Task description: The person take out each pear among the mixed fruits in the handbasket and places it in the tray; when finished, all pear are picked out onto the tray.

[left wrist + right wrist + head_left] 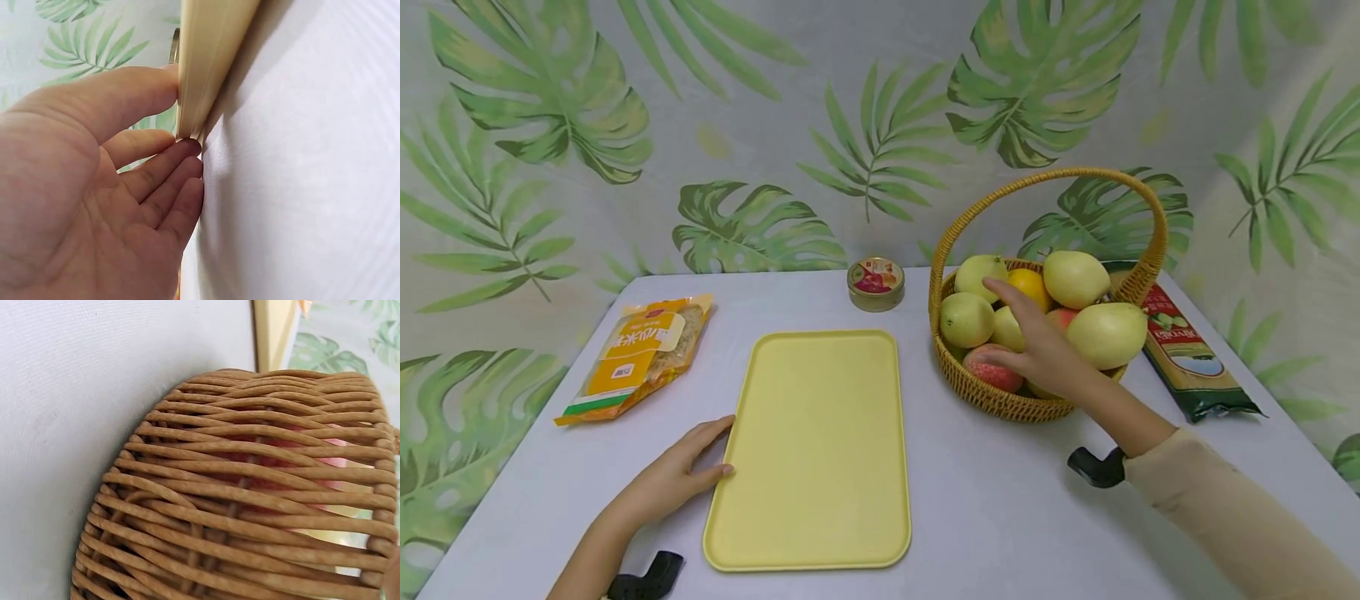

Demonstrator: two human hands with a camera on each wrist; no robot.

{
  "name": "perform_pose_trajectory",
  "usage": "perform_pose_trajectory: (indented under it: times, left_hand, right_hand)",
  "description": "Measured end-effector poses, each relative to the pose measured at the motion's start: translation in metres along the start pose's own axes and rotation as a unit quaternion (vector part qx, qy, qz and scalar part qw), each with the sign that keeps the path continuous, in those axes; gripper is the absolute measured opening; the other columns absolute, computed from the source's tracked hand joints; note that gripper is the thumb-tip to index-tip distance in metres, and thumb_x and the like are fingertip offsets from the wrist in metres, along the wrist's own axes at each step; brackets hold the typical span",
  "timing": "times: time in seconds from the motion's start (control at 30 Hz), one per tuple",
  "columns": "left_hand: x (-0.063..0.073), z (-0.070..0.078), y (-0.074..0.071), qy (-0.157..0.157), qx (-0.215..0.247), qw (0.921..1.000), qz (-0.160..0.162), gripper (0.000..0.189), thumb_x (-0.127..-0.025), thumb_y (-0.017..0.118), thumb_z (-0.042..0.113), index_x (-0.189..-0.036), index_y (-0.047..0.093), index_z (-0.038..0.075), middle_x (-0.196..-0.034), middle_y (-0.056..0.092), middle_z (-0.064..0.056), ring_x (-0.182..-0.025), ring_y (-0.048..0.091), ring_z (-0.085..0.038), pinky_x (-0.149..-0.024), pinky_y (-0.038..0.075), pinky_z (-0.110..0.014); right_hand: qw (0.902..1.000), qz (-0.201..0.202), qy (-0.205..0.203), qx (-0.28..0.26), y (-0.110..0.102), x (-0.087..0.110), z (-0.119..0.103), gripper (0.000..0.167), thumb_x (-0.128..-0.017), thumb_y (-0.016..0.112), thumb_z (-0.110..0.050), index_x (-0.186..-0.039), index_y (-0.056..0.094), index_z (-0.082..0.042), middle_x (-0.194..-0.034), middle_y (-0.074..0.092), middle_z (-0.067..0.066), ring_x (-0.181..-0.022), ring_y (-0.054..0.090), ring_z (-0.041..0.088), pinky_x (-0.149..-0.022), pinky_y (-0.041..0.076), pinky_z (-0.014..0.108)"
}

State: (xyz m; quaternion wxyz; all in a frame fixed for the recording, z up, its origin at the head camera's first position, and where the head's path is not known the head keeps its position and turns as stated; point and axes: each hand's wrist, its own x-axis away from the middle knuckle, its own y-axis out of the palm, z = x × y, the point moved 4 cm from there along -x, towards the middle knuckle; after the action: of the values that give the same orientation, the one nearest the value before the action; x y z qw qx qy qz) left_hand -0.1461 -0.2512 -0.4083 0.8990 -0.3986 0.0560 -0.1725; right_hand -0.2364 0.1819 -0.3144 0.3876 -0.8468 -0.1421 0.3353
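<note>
White tbl [985, 500] in front of pale gray backdrop [887, 37] w/ lg grn leaf print [1030, 87], soft light.

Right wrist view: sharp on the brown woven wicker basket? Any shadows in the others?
Right wrist: basket mostly sharp, leaf-printed fabric backdrop soft; left wrist: soft grey shadow on the white tablecloth beside the pale yellow rectangular tray; head: dim shadow below the beige right sleeve.

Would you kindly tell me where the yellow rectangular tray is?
In the head view, the yellow rectangular tray lies left of centre on the white table, between the left hand at its left edge and the round brown wicker basket.
</note>
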Motion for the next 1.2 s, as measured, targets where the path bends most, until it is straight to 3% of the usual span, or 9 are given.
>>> perform_pose_trajectory:
  times: [0.2, 0.67, 1.0, 1.2]
  left_hand:
    - [0.001, -0.002, 0.002, 0.008, 0.013, 0.9999, 0.002, 0.066, -0.086, 0.060, 0.034, -0.139, 0.033, 0.006, -0.134, 0.038, -0.014, -0.125, 0.030, -0.034, -0.098, 0.026, -0.053]
    - [0.002, -0.001, 0.002, 0.007, 0.015, 0.9999, 0.003, 0.065, -0.086, 0.060, 0.034, -0.139, 0.033, 0.007, -0.134, 0.038, -0.012, -0.126, 0.030, -0.033, -0.098, 0.025, -0.052]
    - [0.001, -0.001, 0.002, 0.010, 0.011, 0.9999, 0.004, 0.065, -0.086, 0.060, 0.033, -0.139, 0.033, 0.007, -0.134, 0.038, -0.011, -0.126, 0.030, -0.032, -0.098, 0.025, -0.052]
    - [0.001, -0.002, 0.002, 0.004, 0.013, 0.9999, 0.001, 0.066, -0.086, 0.060, 0.034, -0.139, 0.032, 0.007, -0.135, 0.038, -0.013, -0.125, 0.029, -0.034, -0.098, 0.025, -0.054]
  right_hand:
    - [0.9999, 0.003, 0.013, -0.009, 0.005, -0.002, 0.005, 0.089, -0.071, 0.076, -0.018, -0.142, 0.023, -0.011, -0.142, 0.028, 0.011, -0.128, 0.026, 0.030, -0.099, 0.026, 0.051]
    - [0.9958, -0.020, 0.083, -0.032, 0.016, -0.004, 0.023, 0.088, -0.074, 0.073, -0.031, -0.143, 0.021, -0.017, -0.143, 0.025, 0.011, -0.129, 0.024, 0.030, -0.099, 0.025, 0.052]
    - [0.9970, -0.026, 0.061, -0.040, 0.020, -0.010, 0.029, 0.084, -0.075, 0.074, -0.027, -0.141, 0.024, -0.014, -0.140, 0.029, 0.011, -0.126, 0.028, 0.029, -0.099, 0.028, 0.049]
    - [0.9958, -0.046, 0.069, -0.039, 0.021, -0.013, 0.030, 0.082, -0.076, 0.072, -0.029, -0.140, 0.025, -0.009, -0.140, 0.028, 0.013, -0.126, 0.027, 0.031, -0.100, 0.026, 0.049]
